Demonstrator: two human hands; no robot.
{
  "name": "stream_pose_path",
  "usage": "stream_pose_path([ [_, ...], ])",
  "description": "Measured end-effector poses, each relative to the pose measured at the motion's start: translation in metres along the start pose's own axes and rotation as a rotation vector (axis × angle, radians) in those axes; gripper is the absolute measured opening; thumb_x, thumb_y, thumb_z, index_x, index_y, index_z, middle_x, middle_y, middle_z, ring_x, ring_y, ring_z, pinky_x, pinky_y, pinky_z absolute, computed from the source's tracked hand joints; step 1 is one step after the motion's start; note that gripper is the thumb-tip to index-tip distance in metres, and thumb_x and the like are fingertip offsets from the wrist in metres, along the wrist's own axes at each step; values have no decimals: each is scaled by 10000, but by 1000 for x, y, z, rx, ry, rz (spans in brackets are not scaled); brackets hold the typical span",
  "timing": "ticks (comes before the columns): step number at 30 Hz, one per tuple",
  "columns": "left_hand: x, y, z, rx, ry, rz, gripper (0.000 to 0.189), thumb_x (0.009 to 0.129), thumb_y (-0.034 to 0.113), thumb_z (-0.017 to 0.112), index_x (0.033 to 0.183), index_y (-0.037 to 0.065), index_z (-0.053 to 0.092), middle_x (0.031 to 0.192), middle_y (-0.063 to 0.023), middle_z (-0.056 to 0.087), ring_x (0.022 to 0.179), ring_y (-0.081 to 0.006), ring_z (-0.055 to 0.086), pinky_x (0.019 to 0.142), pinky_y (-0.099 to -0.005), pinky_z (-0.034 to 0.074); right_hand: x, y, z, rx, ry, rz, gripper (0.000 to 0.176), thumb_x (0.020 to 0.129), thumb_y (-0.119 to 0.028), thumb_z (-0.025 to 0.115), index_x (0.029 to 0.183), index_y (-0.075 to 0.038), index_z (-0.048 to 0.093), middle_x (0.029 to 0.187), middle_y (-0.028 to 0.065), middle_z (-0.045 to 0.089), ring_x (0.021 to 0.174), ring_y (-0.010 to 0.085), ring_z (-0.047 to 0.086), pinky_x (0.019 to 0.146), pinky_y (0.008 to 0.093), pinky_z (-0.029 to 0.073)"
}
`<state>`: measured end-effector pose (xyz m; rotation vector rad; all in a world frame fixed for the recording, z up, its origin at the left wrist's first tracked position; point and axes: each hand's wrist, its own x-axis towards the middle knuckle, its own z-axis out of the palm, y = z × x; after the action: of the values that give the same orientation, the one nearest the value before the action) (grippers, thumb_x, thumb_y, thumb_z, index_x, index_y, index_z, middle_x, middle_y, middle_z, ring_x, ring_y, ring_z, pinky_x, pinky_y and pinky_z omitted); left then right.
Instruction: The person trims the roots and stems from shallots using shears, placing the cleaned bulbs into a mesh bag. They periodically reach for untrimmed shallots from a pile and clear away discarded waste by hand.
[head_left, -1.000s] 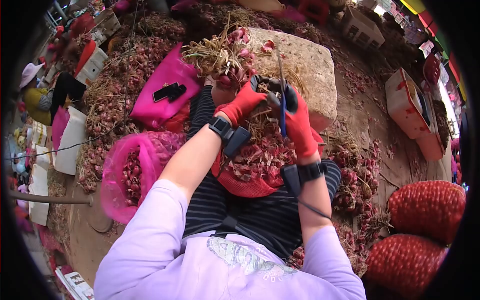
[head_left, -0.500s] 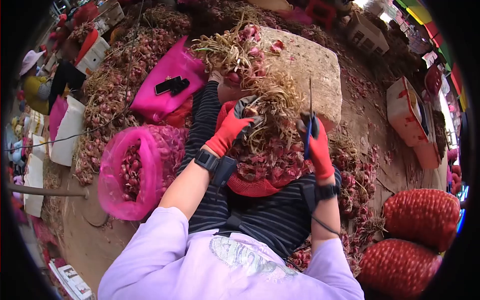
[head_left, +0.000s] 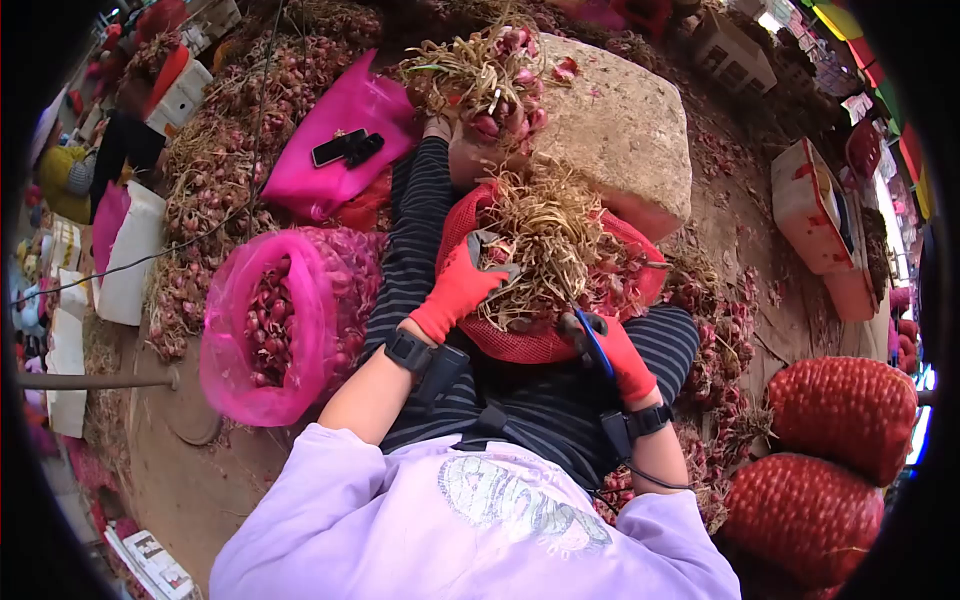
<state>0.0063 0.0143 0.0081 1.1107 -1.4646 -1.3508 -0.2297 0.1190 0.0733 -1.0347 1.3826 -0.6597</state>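
Note:
My left hand, in a red glove with grey fingers, is closed on a bunch of shallots with long, dry, straw-coloured stalks. My right hand, gloved alike, grips scissors with blue handles. Their blades point up toward the lower edge of the stalks; whether they touch is hard to tell. Beneath both sits a red mesh bag between my legs, holding loose purple skins and trimmings. Another shallot bunch lies at the near left corner of a pale, worn block.
On my left stands a pink mesh bag of shallots. Behind it, a phone rests on pink plastic beside a large shallot heap. Full red sacks and a white foam box stand at right. A person sits far left.
My right hand has lowered and moved slightly left, bringing the scissors from beside the block to the stalks. The left hand and its bunch have shifted slightly down, exposing more of the red bag.

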Motion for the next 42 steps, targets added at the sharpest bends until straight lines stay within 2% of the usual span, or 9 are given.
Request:
stream_pose_path([
  [3,-10,1,-5,-40,36,20,528,673,-111,635,1162,2,472,1142,-80,539,1075,-157,502,943,-283,402,-16,-14,4,222,-227,-46,353,885,-373,562,952,-31,625,617,-73,434,528,18,386,475,176,310],
  [6,-16,12,-4,-43,85,88,555,665,-112,638,1177,-1,456,1151,-91,526,1069,-166,506,946,-288,414,-26,-30,4,-11,-263,-10,351,930,-323,484,983,-3,620,599,-51,438,515,33,395,471,200,314],
  [10,-16,12,1,112,122,205,621,595,105,787,1135,25,491,1046,-150,564,1002,-278,565,884,-343,435,-19,-36,11,-61,-198,96,378,952,-332,447,936,-6,638,561,-35,435,505,53,402,470,222,319],
  [13,-38,58,2,358,140,335,561,650,34,747,1147,17,487,1077,-89,552,1006,-180,544,899,-315,445,-4,-37,15,-10,-196,90,408,915,-410,530,896,-16,631,563,-77,447,484,18,387,443,199,300],
  [22,-19,-10,3,-441,155,165,457,688,-87,649,1109,26,512,1007,-35,565,929,-156,566,820,-275,468,29,-15,14,94,-20,38,316,894,-405,550,938,-95,594,611,-49,492,475,31,420,404,215,350],
  [27,-15,-26,-9,-864,39,-278,468,783,-121,573,1187,91,473,1071,-56,569,887,-145,602,780,-272,526,23,-10,6,168,-93,132,288,911,-362,528,1036,-105,569,663,-57,473,513,33,423,441,196,346],
  [36,-24,4,3,-509,87,69,499,729,-108,648,1188,25,503,1172,-34,549,1070,-110,511,936,-249,415,-12,-37,12,-38,-113,220,368,900,-386,551,848,-30,630,561,-74,424,478,32,384,439,206,301],
  [39,-24,2,6,-463,33,113,518,716,-121,642,1194,16,498,1169,-38,549,1075,-113,511,941,-252,416,15,-8,6,-107,-97,47,402,872,-417,583,801,-26,643,554,-65,432,463,31,380,428,203,298],
  [42,-25,5,-3,-501,31,99,532,710,-130,650,1193,26,492,1182,-38,534,1087,-120,501,936,-254,429,36,11,7,-537,175,-150,443,801,-463,628,794,-22,659,645,85,603,562,221,570,534,328,437],
])
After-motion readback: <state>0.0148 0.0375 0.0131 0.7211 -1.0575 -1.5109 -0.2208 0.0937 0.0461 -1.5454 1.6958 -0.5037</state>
